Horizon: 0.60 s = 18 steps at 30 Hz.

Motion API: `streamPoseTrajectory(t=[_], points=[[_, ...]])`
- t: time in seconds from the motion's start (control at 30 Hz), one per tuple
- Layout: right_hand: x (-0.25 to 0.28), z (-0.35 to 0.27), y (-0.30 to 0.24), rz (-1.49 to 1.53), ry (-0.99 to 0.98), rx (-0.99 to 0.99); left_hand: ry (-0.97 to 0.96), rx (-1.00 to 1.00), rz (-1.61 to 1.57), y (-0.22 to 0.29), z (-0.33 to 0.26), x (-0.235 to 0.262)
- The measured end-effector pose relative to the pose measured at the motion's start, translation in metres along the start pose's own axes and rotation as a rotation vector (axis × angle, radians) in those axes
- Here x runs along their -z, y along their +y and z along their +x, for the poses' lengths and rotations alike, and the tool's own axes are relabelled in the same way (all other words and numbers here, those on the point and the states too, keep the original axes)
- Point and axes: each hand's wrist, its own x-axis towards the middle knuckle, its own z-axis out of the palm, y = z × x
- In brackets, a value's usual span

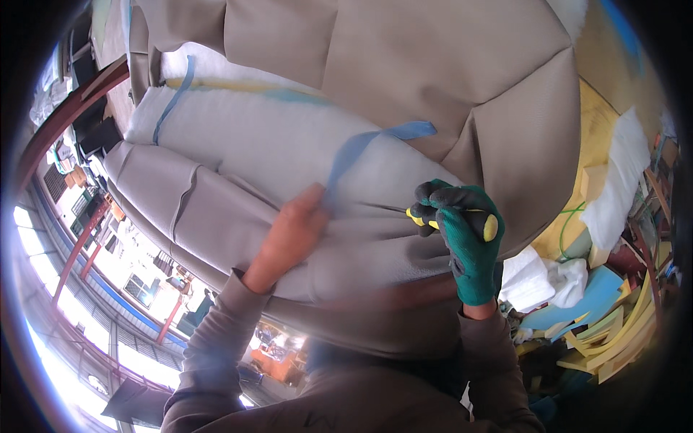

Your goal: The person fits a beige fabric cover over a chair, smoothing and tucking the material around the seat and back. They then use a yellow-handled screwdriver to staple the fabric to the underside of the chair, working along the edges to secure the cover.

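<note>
Beige upholstery cover (404, 79) fills the view; gloved right hand (465, 238) grips a yellow-handled tool (476, 220), bare left hand (292, 234) pressing flat.

l hand (292, 234) bare, flat, fingers fwd | r hand (462, 242) gloved – fisted, wrist bent

Daylight, bright overall. Windows (50, 289) at lower left blow out to white glare. Strong fisheye: black vignette in the corners, straight edges bend near the rim. Left hand (292, 234) motion-blurred, bottom centre smeared; glove (469, 245) fairly sharp. Shadows soft.
</note>
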Motion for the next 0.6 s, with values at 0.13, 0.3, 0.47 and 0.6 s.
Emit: streamPoseTrajectory(t=[0.13, 0.3, 0.47, 0.6], points=[[-0.005, 0.000, -0.002, -0.107, 0.004, 0.011, 0.138, -0.201, 0.118, -0.004, 0.014, -0.014], [-0.001, -0.001, 0.003, 0.001, -0.044, 0.005, 0.127, -0.113, 0.101, -0.001, 0.017, -0.021], [0.005, -0.005, 0.010, 0.276, -0.061, -0.147, 0.088, -0.191, 0.163, 0.001, 0.016, -0.025], [0.003, -0.004, 0.016, -0.123, -0.107, 0.010, 0.109, -0.272, 0.242, 0.005, 0.018, -0.029]])
